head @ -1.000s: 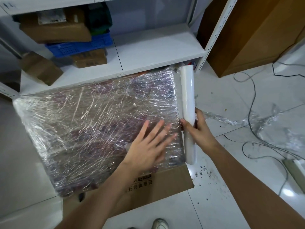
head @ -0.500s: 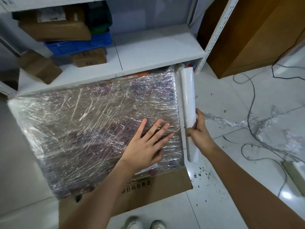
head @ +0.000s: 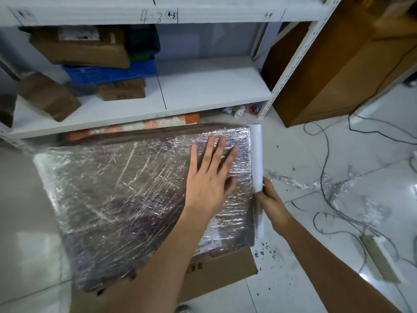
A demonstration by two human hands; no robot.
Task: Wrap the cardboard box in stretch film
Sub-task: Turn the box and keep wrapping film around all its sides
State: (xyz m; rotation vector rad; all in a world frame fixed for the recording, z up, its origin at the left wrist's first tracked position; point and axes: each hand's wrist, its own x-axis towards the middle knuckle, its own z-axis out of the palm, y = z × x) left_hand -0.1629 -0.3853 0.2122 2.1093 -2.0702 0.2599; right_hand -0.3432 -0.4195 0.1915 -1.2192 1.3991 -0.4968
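Lying on the pale tiled floor (head: pixel 293 150) before a white metal shelf (head: pixel 214 86), the large flat brown cardboard box (head: pixel 126 199) wore crinkled, glossy stretch film, one near strip bare. Smoothing seemed underway: the left hand (head: pixel 209 177) pressed flat, fingers spread. The right hand (head: pixel 269 199) gripped the white film roll (head: pixel 257 163) beside the box's edge; next, likely pulling film over the uncovered strip.

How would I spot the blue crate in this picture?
Find the white metal shelving unit behind the film-wrapped cardboard box. On its lower shelf, towards the left, the blue crate sits in a stack between brown cartons. It is the only blue, perforated plastic thing there.
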